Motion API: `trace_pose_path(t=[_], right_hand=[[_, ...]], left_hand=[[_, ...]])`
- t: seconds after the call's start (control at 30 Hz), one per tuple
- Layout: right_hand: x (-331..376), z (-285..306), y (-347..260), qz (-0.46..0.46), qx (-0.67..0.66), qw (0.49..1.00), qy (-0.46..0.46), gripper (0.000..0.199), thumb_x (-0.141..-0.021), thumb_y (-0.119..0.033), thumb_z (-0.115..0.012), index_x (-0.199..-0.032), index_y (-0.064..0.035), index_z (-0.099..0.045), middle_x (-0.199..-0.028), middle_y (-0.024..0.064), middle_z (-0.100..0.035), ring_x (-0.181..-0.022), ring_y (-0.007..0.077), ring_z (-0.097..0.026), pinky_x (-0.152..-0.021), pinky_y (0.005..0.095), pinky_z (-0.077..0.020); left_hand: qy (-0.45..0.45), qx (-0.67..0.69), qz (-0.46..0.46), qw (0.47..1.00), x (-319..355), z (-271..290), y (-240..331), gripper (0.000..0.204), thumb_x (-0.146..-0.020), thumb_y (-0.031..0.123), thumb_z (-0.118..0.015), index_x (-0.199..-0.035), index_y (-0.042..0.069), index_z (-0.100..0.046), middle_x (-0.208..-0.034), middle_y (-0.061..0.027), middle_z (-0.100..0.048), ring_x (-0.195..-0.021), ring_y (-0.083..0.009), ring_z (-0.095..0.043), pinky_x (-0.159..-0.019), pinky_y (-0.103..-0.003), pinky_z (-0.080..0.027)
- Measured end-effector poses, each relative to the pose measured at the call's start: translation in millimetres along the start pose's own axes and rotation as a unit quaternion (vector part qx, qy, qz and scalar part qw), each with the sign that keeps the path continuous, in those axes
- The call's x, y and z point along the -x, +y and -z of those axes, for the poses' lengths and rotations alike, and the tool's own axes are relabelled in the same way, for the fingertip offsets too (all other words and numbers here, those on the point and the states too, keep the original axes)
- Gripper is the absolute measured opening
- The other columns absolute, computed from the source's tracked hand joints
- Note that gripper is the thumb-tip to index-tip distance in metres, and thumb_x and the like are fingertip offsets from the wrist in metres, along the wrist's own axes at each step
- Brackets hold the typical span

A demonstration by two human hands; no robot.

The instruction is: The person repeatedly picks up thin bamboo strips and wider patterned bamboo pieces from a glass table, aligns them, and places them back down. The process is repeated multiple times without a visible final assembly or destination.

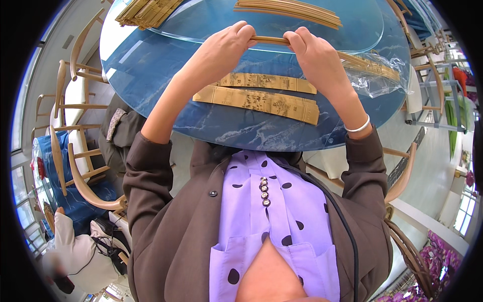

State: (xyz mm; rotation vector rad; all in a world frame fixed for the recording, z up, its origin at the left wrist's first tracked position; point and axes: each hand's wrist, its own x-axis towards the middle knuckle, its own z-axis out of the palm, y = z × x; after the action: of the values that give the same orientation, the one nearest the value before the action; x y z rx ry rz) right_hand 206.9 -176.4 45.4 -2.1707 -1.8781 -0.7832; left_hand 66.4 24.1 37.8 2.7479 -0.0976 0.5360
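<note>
My left hand [226,44] and my right hand [314,54] are both closed on chopsticks [270,40], held level over the table. A short length of wood shows between my fists; I cannot tell how many sticks there are. Two flat gold printed paper sleeves [259,103] lie on the blue marbled table [231,126] below my hands. On the glass turntable [211,22] beyond rests a row of bare chopsticks [289,11]. Right of my right hand, a clear plastic bag [377,83] lies with more wooden sticks and a gold sleeve.
A stack of gold paper sleeves [146,11] sits at the far left of the table. Wooden chairs [83,166] stand to the left, and another chair [402,173] is at the right. A person in a light top [93,256] sits behind at the lower left.
</note>
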Motion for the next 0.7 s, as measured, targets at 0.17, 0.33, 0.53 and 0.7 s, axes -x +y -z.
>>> trace_pose_path(t=[0.17, 0.33, 0.53, 0.7], right_hand=[[35, 61, -22, -0.126, -0.104, 0.986, -0.034, 0.014, -0.097, -0.02, -0.061, -0.107, -0.0098, -0.061, -0.081, 0.0092, -0.053, -0.066, 0.0269, -0.062, -0.054, 0.037, -0.0488], [81, 59, -20, -0.409, -0.198, 0.891, -0.004, 0.027, -0.104, -0.031, -0.053, -0.103, -0.0051, -0.064, -0.077, 0.0109, -0.062, -0.062, 0.0286, -0.057, -0.059, 0.0375, -0.0455], [94, 47, -25, -0.476, -0.389, 0.781, -0.11, 0.03, -0.102, -0.03, -0.059, -0.105, -0.0003, -0.065, -0.069, -0.005, -0.044, -0.063, 0.0044, -0.034, -0.054, 0.0247, -0.0286], [101, 33, -11, -0.448, -0.425, 0.772, -0.15, 0.028, -0.099, -0.026, -0.065, -0.107, 0.0015, -0.064, -0.076, -0.0026, -0.055, -0.069, 0.0052, -0.044, -0.062, 0.0238, -0.038]], left_hand=[[0.019, 0.103, -0.02, 0.994, 4, 4, 37, 0.029, -0.097, 0.025, -0.061, -0.108, -0.001, -0.054, -0.102, -0.0146, -0.06, -0.091, -0.0346, -0.061, -0.077, -0.041, -0.05], [0.048, 0.012, -0.073, 0.996, 10, -25, 53, 0.033, -0.089, 0.031, -0.071, -0.097, 0.001, -0.061, -0.098, -0.0097, -0.059, -0.095, -0.0266, -0.06, -0.082, -0.037, -0.051], [-0.063, -0.058, -0.122, 0.989, -5, -62, 63, 0.045, -0.083, 0.037, -0.073, -0.107, 0.0, -0.064, -0.106, -0.0096, -0.058, -0.102, -0.0252, -0.056, -0.092, -0.036, -0.048], [-0.041, -0.057, -0.168, 0.983, -9, -76, 54, 0.035, -0.084, 0.035, -0.073, -0.094, 0.003, -0.065, -0.095, -0.0063, -0.058, -0.095, -0.022, -0.057, -0.084, -0.033, -0.05]])
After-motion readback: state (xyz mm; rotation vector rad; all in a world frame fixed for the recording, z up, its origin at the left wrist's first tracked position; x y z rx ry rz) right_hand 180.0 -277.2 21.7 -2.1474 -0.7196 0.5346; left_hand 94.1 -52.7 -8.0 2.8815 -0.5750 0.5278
